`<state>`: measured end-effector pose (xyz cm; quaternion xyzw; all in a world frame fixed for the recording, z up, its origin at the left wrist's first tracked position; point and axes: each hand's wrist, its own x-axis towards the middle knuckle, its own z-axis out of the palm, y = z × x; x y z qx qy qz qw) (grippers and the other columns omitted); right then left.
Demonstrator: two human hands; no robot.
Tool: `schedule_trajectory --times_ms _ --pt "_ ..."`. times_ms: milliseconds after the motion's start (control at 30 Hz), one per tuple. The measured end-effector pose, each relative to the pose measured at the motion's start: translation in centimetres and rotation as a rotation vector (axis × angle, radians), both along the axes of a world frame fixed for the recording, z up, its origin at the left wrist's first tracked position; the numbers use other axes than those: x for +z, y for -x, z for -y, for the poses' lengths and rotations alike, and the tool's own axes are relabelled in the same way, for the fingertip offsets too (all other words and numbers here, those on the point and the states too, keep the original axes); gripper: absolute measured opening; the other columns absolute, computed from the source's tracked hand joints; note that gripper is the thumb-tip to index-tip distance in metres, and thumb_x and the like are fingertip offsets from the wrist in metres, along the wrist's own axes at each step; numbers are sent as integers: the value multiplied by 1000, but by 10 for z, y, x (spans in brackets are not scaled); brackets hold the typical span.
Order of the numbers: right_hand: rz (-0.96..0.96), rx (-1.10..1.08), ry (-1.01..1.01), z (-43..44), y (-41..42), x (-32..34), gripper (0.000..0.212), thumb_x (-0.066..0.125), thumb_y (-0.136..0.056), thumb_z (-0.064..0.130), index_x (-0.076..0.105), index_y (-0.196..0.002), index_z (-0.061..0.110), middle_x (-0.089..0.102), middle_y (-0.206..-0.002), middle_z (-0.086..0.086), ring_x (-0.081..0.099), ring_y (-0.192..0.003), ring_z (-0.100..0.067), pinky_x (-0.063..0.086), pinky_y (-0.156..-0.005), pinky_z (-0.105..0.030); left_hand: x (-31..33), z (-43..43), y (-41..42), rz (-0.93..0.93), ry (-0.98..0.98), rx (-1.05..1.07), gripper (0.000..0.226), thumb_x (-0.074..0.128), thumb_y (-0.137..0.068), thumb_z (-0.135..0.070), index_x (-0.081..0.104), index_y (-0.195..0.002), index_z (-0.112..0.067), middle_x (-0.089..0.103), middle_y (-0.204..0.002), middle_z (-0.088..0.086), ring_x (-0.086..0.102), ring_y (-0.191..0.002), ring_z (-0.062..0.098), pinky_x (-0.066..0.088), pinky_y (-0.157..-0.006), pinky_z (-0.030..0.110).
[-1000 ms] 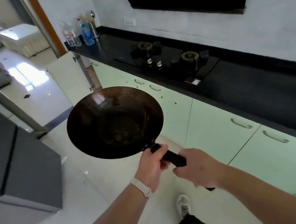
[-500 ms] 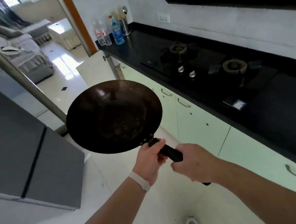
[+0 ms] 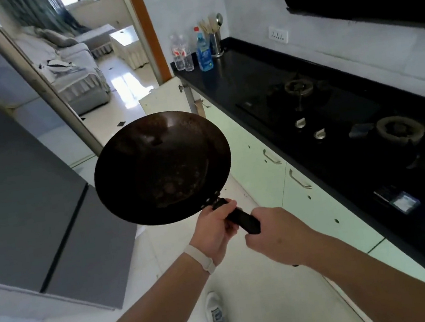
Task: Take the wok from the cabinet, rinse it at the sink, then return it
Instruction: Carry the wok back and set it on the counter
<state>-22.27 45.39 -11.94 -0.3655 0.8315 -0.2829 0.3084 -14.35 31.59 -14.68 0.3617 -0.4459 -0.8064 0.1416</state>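
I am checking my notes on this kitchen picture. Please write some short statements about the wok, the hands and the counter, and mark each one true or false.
1. Both hands grip the handle of the wok. True: the left hand is nearer the bowl, the right hand behind it.
2. The wok rests on the stove. False: it is held over the floor.
3. The wok holds vegetables. False: only dark residue shows.
4. A blue bottle stands on the black counter. True.
5. The wristband is on the right wrist. False: the left.

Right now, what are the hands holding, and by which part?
The wok, by its black handle: left hand nearest the bowl, right hand at the handle's end.
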Motion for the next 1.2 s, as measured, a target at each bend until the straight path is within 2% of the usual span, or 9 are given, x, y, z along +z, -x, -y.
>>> schedule_trajectory --times_ms 167,267,467,567,667,833,1033,1200 --pt "-29 19 -31 65 31 -3 14 57 -76 32 48 -72 21 52 -62 4 43 -47 -13 37 -44 -26 -11 63 30 -28 -46 -6 7 64 -87 -6 59 -90 -10 59 -75 7 54 -66 16 45 -56 23" --pt "-40 7 -42 118 47 -6 16 57 -75 32 46 -70 22 50 -61 5 41 -45 -11 35 -42 -24 -14 115 49 -50 -69 -17 8 64 -88 -6 57 -90 -10 60 -76 7 54 -69 17 43 -59 25" --pt "11 -48 -64 249 78 0 17 57 -72 31 51 -75 15 52 -60 2 45 -46 -15 40 -44 -29 -8 245 79 -34 -41 -70 8 62 -90 -8 55 -88 -10 52 -81 11 48 -64 16 40 -56 23" --pt "7 -64 -57 309 92 6 16 58 -72 30 49 -72 17 51 -58 2 47 -46 -16 42 -45 -30 -5 304 96 -47 -36 -78 7 61 -90 -8 55 -87 -10 53 -80 11 49 -65 16 41 -59 24" --pt "47 -110 -22 354 106 10 14 57 -71 26 47 -69 17 48 -55 3 46 -43 -16 44 -47 -32 0 351 114 -68 -24 -90 6 62 -90 -8 56 -92 -8 53 -84 13 50 -66 16 43 -54 22" --pt "55 -138 4 401 132 16 15 58 -72 23 45 -69 15 46 -56 2 44 -43 -16 46 -48 -34 3 403 144 -80 2 -115 7 64 -89 -10 57 -90 -8 56 -80 10 52 -64 17 45 -58 25" --pt "32 -120 -23 445 184 8 16 59 -74 23 47 -71 14 48 -59 0 46 -50 -21 44 -52 -34 -8 446 194 -56 -31 -133 7 63 -90 -10 56 -91 -8 52 -85 13 50 -63 15 45 -52 21" --pt "81 -99 -20 482 244 -6 15 60 -74 24 50 -73 13 50 -59 0 47 -49 -19 44 -51 -33 -20 483 251 -12 -23 -127 9 64 -89 -11 56 -90 -8 54 -79 9 51 -60 14 45 -56 23"
